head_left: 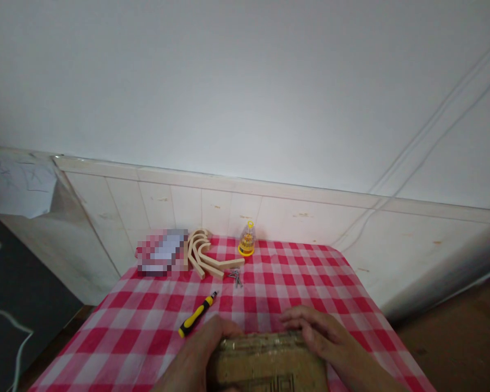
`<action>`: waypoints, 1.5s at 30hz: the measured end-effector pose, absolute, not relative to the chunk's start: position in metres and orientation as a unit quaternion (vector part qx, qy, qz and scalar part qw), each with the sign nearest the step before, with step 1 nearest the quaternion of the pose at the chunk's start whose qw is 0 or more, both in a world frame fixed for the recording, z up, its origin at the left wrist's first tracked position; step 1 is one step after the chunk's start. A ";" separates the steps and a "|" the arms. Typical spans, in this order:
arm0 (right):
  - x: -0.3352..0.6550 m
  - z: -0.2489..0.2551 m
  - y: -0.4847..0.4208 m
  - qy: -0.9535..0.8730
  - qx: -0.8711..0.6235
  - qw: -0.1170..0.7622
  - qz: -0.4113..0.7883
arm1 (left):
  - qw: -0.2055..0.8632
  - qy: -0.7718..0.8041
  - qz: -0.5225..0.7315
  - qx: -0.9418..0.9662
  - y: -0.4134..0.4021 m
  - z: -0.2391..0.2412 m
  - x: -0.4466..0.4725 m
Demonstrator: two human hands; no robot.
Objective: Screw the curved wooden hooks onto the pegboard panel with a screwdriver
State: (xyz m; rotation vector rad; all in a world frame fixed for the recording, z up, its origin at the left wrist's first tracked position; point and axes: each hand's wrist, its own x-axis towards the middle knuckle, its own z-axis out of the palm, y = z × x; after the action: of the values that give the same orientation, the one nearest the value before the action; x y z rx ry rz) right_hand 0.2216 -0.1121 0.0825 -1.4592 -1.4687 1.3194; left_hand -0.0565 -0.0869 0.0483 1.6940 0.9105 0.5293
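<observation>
A brown carved wooden box (269, 365) lies at the near edge of the red-and-white checked table (310, 283). My left hand (200, 348) grips its left end, fingers curled over the top corner. My right hand (322, 332) rests on its right end, fingers wrapped over the far edge. A yellow-and-black screwdriver (196, 317) lies on the cloth just left of my left hand.
Several curved wooden pieces (206, 257) lie at the back of the table, with a few small screws (236, 276) beside them. A yellow bit holder (247, 240) stands near the wall. A blurred flat object (162, 253) lies at back left. Tiled wall behind.
</observation>
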 end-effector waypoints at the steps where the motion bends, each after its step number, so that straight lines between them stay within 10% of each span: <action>1: 0.221 0.078 -0.106 -0.564 -0.568 0.347 0.489 | 0.547 0.403 0.226 0.698 -0.078 0.048 -0.053; 10: 0.213 0.048 -0.061 -0.668 -0.631 0.250 0.306 | 0.157 0.552 0.109 0.812 -0.042 0.050 -0.075; 29: 0.164 0.068 0.081 -0.630 -0.680 0.351 0.136 | 0.103 0.557 0.104 0.818 -0.029 0.080 -0.070; 45: 0.182 0.104 0.020 -0.612 -0.572 0.416 0.355 | 0.400 0.454 0.353 0.713 0.021 0.062 0.020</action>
State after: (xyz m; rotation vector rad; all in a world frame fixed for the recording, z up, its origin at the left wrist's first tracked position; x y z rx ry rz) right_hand 0.1821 0.0202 0.1040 -1.4359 -1.5355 0.8914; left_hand 0.0198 0.0211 0.0624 1.8042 1.1487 0.8924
